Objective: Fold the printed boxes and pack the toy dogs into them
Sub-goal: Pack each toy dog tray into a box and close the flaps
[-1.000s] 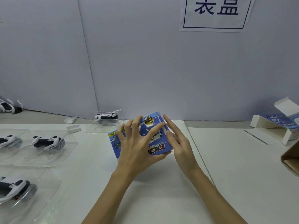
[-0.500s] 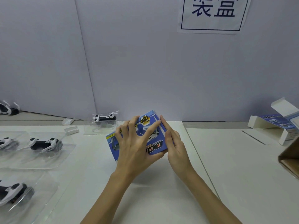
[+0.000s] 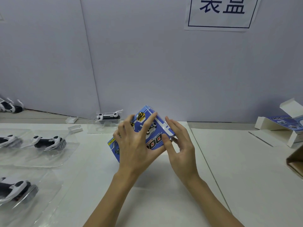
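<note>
Toy dogs in clear plastic trays along the left of the white table: one at the near left edge, one cut off at the left edge farther back, one beside it toward the centre, one farther back near the grey wall. Left hand: fingers spread and curled over the top face of the blue printed box, gripping it. Box: tilted, held above the table centre, between both hands. Right hand: fingers lightly bent against the box's right end, thumb pressing the lower right corner. Second printed box: flaps open, lying far right, well apart. Brown carton corner: right edge. Paper sign: on the wall, upper right.
</note>
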### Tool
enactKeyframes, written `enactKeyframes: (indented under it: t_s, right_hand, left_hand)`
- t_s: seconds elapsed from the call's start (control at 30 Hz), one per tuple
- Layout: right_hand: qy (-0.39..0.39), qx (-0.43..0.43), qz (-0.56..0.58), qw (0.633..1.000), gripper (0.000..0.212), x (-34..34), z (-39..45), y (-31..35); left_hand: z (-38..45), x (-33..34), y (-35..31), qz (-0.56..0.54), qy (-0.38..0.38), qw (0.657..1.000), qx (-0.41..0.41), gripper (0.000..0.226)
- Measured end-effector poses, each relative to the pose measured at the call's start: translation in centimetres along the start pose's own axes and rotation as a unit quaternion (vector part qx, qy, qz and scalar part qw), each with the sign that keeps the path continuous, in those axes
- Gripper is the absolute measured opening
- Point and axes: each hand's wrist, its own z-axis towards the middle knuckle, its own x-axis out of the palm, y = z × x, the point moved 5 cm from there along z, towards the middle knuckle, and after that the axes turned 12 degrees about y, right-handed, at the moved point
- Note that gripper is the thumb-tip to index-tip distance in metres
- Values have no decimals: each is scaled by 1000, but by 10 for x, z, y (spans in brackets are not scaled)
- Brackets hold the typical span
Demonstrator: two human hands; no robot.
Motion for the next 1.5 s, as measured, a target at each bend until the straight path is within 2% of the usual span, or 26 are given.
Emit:
enactKeyframes:
  t_s: [0.17,0.4,0.7,0.87,1.03,1.23,1.5]
  right_hand:
    - [21,26,39,999,48,-4,1,-1]
    - [-10,44,110,993,39,-11,5,0]
    - [41,-39,-63,996,59,0,0,4]
    - [34,-32,-67,997,55,1,0,0]
    - [26,-36,-64,997,50,3,1,0]
    - [26,-39,-84,995,56,3,-1,0]
    - [17,-41,-74,996,47,3,2,2]
  left_hand:
    - [0,2,0,-1,9,1000,4,77]
    - [2,2,-6,23,8,999,20,76]
    - [1,1,4,6,7,1000,22,78]
    - [2,0,1,22,4,1000,18,84]
    - [1,2,1,32,4,999,13,83]
    - [2,-1,-3,54,-4,998,29,80]
    - [3,-3,-2,70,14,997,26,76]
